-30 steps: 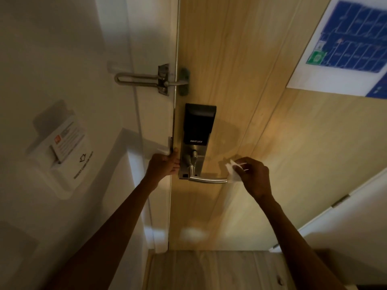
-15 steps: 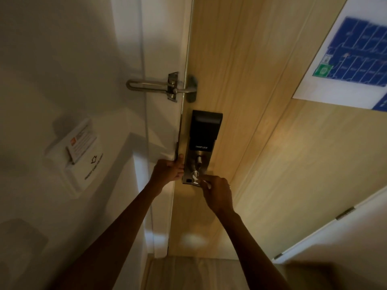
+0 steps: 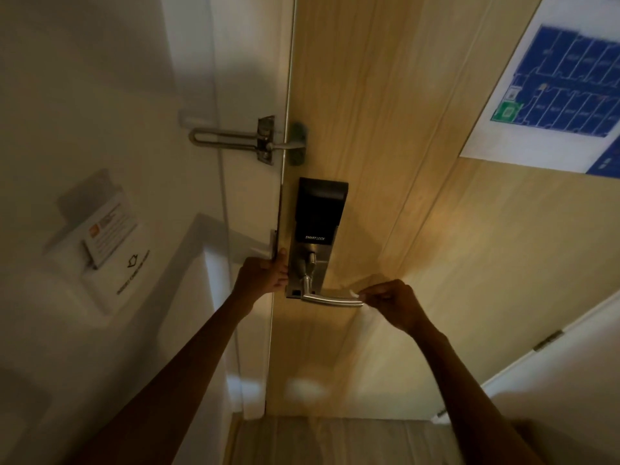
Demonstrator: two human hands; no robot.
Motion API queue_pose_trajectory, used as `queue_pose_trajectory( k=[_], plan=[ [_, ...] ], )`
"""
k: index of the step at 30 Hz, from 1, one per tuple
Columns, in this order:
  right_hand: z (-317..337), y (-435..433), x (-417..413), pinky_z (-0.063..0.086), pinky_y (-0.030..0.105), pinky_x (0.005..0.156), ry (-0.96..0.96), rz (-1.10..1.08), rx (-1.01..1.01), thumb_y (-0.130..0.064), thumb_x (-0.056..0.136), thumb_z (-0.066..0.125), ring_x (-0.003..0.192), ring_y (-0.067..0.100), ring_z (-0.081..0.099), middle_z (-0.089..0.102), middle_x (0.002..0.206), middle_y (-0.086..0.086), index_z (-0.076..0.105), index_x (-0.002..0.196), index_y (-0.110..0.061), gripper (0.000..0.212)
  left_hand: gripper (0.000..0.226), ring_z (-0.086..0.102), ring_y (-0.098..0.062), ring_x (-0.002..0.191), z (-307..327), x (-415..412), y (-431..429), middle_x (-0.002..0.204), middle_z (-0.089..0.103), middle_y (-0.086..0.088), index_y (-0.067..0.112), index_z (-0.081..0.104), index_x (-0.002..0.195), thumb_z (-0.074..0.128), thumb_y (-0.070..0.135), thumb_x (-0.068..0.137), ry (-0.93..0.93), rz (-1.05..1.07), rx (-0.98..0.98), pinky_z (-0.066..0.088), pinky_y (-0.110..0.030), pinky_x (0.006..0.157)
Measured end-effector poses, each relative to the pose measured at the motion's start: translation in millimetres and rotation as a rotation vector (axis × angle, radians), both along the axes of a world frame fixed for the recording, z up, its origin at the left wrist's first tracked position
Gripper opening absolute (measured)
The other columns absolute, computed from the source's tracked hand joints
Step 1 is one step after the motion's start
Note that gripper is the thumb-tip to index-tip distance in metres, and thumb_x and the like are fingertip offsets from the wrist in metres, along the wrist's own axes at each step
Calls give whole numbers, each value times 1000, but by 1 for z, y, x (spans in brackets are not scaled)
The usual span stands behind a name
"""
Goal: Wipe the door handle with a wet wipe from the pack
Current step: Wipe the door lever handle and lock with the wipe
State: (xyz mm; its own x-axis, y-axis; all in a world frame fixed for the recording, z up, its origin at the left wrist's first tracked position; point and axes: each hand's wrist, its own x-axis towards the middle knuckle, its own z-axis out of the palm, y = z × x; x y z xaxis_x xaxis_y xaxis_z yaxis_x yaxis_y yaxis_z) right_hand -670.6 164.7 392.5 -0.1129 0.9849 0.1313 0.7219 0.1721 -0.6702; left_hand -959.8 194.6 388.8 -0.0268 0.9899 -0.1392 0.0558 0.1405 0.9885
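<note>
**A:** What is in view?

**B:** A light wooden door point(image 3: 385, 129) in a dim room, seen from head height looking down. A black smart lock panel point(image 3: 320, 209) sits near the door's left edge. From the steel plate below the panel, a silver metal lever door handle point(image 3: 330, 299) sticks out to the right.

**A:** What are the hands doing?

**B:** The left hand point(image 3: 265, 275) grips the door's edge just left of the lock plate, fingers curled round it and thumb pointing up along it. The right hand point(image 3: 396, 305) is at the free end of the lever. Its fingers are curled, pinching a small white wet wipe point(image 3: 355, 294) between thumb and fingertips.

**A:** Where exactly is the wipe?

**B:** At the right-hand tip of the handle, and it appears to be touching it. Only a scrap shows past the fingers. The part of the lever nearer the lock is bare and shiny.

**A:** Anything else around?

**B:** Above the lock, a silver swing-bar latch point(image 3: 231, 137) bridges the door and the white door frame point(image 3: 248, 196). On the white wall point(image 3: 84, 95) to the left hangs a white key-card holder point(image 3: 100, 243), with a card in its slot and an arrow printed below. A blue and white floor plan point(image 3: 553, 88) is fixed to the door at upper right. A strip of pale wood floor point(image 3: 335, 441) shows at the bottom.
</note>
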Motion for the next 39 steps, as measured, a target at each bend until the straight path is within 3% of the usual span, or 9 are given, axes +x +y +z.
queue_pose_trajectory(
  k=[3,7,12,17,25,28,30,36,39],
  plan=[
    [-8,-6,16,49,22,78,73,-142,-85,-17,79,76,85,8,68,74,84,-7,79,84,-21,7,44,73,-23,84,2,0,3,90,73,-12,5,68,92,56,47,90,33,7,-6,60,-30,75],
    [-1,-15,-1,42,2,69,189,-352,159,-16,85,69,82,4,67,74,89,-9,78,85,-18,9,45,73,-23,84,3,0,7,90,73,-13,6,68,90,56,49,90,37,-6,-33,60,-24,66],
    [12,-11,-67,47,7,76,163,-138,293,-24,87,69,86,-7,64,72,96,-15,77,94,-22,11,42,70,-14,77,4,1,2,82,70,-4,4,66,92,55,45,92,-34,-23,-75,58,-17,59],
    [-13,-24,-104,51,19,77,146,39,235,-26,82,74,85,-1,65,75,94,-8,77,90,-25,9,42,74,-23,81,1,6,5,91,74,-16,9,68,82,61,51,87,-2,44,-83,61,-32,73],
    [-11,-33,-112,50,14,72,217,-123,214,-29,79,76,82,0,64,70,92,-15,70,96,-28,17,53,74,-23,80,3,4,3,90,74,-16,-3,69,97,59,48,89,31,79,-55,60,-24,64],
    [-14,-36,-112,54,29,79,36,-273,223,-36,73,80,86,14,65,70,102,-3,68,109,-18,42,54,74,-21,79,2,4,5,88,75,-14,-1,70,95,59,51,88,38,76,-44,61,-29,71],
    [-16,-37,-114,54,39,83,-65,-294,249,-38,72,81,82,17,66,73,98,1,72,102,-19,36,54,74,-20,78,2,4,5,85,75,-12,1,70,94,58,53,88,44,80,-49,61,-30,73],
    [-24,-39,-124,36,27,96,-278,-110,323,-19,81,74,104,25,64,73,103,6,70,105,-18,24,52,75,-22,78,0,3,6,85,75,-13,1,70,93,60,51,88,39,88,-55,61,-35,77],
    [-23,-39,-127,34,35,102,-392,-90,403,-14,75,80,98,25,68,73,98,10,70,101,-14,28,50,75,-24,77,-1,3,7,82,75,-13,2,71,89,62,51,86,22,87,-62,62,-39,78]
  ],
)
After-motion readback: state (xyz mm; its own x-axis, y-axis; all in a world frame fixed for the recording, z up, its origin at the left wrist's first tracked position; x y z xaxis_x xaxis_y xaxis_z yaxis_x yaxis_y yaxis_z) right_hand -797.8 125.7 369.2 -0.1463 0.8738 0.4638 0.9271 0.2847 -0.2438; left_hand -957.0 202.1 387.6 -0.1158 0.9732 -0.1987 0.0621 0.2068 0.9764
